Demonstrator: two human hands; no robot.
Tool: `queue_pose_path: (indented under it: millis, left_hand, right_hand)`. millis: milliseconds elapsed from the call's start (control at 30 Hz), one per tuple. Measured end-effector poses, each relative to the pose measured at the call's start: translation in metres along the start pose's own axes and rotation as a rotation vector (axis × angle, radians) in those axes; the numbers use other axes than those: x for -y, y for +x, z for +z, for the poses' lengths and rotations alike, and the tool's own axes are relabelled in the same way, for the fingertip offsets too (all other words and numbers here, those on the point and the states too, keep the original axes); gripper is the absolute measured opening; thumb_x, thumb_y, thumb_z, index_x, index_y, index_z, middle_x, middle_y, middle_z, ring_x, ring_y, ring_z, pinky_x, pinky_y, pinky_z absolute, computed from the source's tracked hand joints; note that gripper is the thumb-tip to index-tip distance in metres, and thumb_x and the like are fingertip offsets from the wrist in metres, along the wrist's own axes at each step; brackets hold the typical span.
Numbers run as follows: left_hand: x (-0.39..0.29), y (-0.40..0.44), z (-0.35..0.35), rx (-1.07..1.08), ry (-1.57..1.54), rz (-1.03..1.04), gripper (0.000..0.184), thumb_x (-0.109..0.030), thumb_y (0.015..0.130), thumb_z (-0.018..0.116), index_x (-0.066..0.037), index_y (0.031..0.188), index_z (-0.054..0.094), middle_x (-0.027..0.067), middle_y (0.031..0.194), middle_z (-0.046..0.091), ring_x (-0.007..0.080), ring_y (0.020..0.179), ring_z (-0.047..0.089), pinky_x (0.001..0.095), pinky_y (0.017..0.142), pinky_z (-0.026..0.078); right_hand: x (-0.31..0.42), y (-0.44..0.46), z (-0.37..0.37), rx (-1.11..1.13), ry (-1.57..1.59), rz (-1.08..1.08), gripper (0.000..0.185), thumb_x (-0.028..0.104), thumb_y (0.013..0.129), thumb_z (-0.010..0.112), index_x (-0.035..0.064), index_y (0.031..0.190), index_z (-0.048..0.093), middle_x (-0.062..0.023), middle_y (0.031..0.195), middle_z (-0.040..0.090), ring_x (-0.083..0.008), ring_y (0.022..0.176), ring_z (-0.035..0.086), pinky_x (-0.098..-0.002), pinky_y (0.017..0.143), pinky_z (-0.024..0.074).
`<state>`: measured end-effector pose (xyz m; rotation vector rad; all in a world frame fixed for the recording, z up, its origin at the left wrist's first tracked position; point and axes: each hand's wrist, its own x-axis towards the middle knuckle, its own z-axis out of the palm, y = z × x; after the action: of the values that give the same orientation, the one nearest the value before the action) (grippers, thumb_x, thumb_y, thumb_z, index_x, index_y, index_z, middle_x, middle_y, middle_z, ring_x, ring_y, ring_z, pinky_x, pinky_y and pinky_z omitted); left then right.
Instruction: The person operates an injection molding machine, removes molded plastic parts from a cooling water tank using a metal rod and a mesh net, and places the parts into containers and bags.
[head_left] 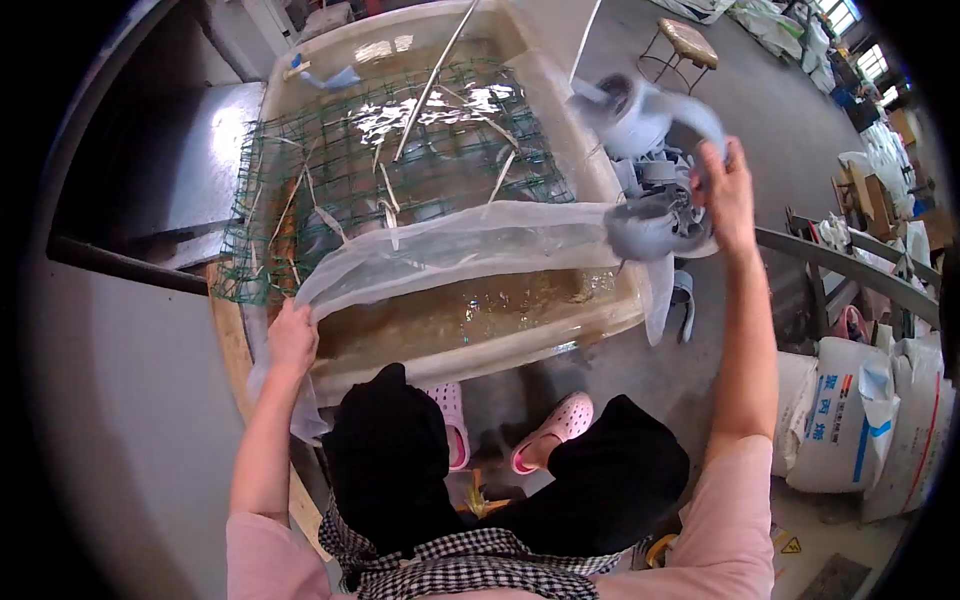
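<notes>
My left hand (293, 338) is closed on the near left corner of a translucent white sheet (450, 240), which stretches across a water-filled tub (480, 350). My right hand (727, 195) is raised beyond the tub's right edge, its fingers closed on a curved grey plastic part (695, 112) that is smeared by motion. Below that part, more grey plastic parts (655, 225) are heaped at the tub's right rim. Green netting (440, 150) with pale strips tied to it lies in the tub behind the sheet.
A thin rod (435, 80) slants over the netting. At the far left of the tub is a blue piece (330, 78). A stool (687, 44) stands at the back. White sacks (840, 415) and a metal rail (850, 262) are on the right.
</notes>
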<state>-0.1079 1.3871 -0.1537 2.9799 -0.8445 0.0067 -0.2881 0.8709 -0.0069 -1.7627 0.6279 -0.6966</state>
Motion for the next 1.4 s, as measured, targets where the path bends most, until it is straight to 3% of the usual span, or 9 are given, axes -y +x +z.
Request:
queue_pose_path:
  millis: [300,400,467,567,700,800,900,1100,1400]
  left_hand:
    - [-0.012,-0.001,-0.015,-0.017,-0.074,0.039,0.017,0.001,0.065,0.054,0.0,0.081,0.056,0.0203,0.099,0.051,0.0393,0.086,0.054,0.045,0.071,0.046]
    - [-0.011,0.0,-0.012,-0.013,-0.077,-0.008,0.017,0.001,0.063,0.055,-0.001,0.08,0.054,0.0194,0.099,0.052,0.0401,0.083,0.053,0.0457,0.071,0.045]
    - [-0.015,0.0,-0.016,-0.016,-0.073,-0.024,0.017,0.001,0.064,0.055,-0.001,0.081,0.054,0.0193,0.101,0.052,0.0401,0.084,0.053,0.0453,0.071,0.045]
    - [-0.021,0.002,-0.021,-0.01,-0.083,-0.051,0.017,0.001,0.067,0.052,-0.001,0.083,0.056,0.0189,0.105,0.052,0.0395,0.086,0.054,0.0445,0.073,0.045]
    - [-0.014,-0.003,-0.014,-0.057,-0.118,-0.051,0.017,0.001,0.07,0.05,-0.001,0.085,0.057,0.0194,0.109,0.051,0.0395,0.088,0.054,0.0443,0.075,0.046]
    - [-0.006,-0.005,-0.009,-0.118,-0.132,-0.011,0.015,0.001,0.069,0.051,0.0,0.083,0.056,0.0202,0.109,0.052,0.0402,0.088,0.054,0.0444,0.074,0.046]
    - [-0.014,-0.005,-0.02,-0.039,-0.126,-0.047,0.012,0.001,0.068,0.051,0.0,0.08,0.055,0.0215,0.11,0.051,0.0413,0.088,0.054,0.0449,0.073,0.046]
    - [-0.013,-0.005,-0.022,-0.016,-0.171,-0.044,0.012,0.002,0.068,0.051,0.001,0.08,0.054,0.0217,0.113,0.05,0.0417,0.088,0.053,0.0458,0.073,0.046]
    - [-0.015,-0.003,-0.021,-0.018,-0.139,-0.05,0.014,0.002,0.07,0.051,0.002,0.083,0.055,0.02,0.113,0.05,0.0403,0.088,0.054,0.0454,0.074,0.046]
  right_hand:
    - [-0.07,0.164,-0.06,-0.442,-0.203,-0.091,0.054,0.043,0.077,0.066,0.0022,0.106,0.045,-0.0092,0.074,0.059,-0.0136,0.061,0.058,-0.0263,0.055,0.0464]
    - [-0.113,0.188,-0.066,-0.57,-0.717,-0.198,0.091,0.05,0.075,0.062,0.0054,0.138,0.014,-0.0267,0.113,0.052,-0.0363,0.103,0.055,-0.0379,0.089,0.0404]
    - [-0.093,0.154,-0.035,-0.332,-0.951,0.061,0.082,0.041,0.079,0.061,0.0121,0.139,0.014,-0.0324,0.11,0.051,-0.0426,0.101,0.052,-0.0423,0.086,0.0425]
    - [-0.06,0.051,0.026,0.088,-0.678,-0.382,0.018,0.013,0.081,0.056,0.0,0.093,0.056,-0.0139,0.073,0.063,-0.0289,0.066,0.062,-0.0372,0.062,0.0491]
    - [-0.108,-0.051,0.072,1.317,-0.497,0.392,0.025,0.019,0.078,0.057,-0.0024,0.09,0.064,-0.0168,0.085,0.065,-0.0216,0.082,0.064,-0.0326,0.072,0.0494]
    - [-0.231,-0.069,0.102,1.253,-1.096,0.09,0.034,0.027,0.078,0.058,-0.0025,0.095,0.062,-0.0207,0.088,0.064,-0.0307,0.084,0.062,-0.0384,0.075,0.0486]
    - [-0.294,-0.054,0.128,0.341,-0.908,-0.295,0.036,0.029,0.079,0.056,-0.0037,0.094,0.062,-0.0224,0.089,0.063,-0.0383,0.084,0.059,-0.0436,0.076,0.0477]
    - [-0.301,-0.042,0.159,0.419,-1.051,0.052,0.033,0.026,0.079,0.055,-0.0024,0.096,0.062,-0.0216,0.094,0.062,-0.0367,0.089,0.058,-0.0426,0.078,0.0469]
    - [-0.251,-0.08,0.141,0.435,-0.816,-0.354,0.03,0.022,0.08,0.053,-0.0003,0.097,0.062,-0.0204,0.101,0.06,-0.0344,0.096,0.057,-0.0412,0.081,0.0458]
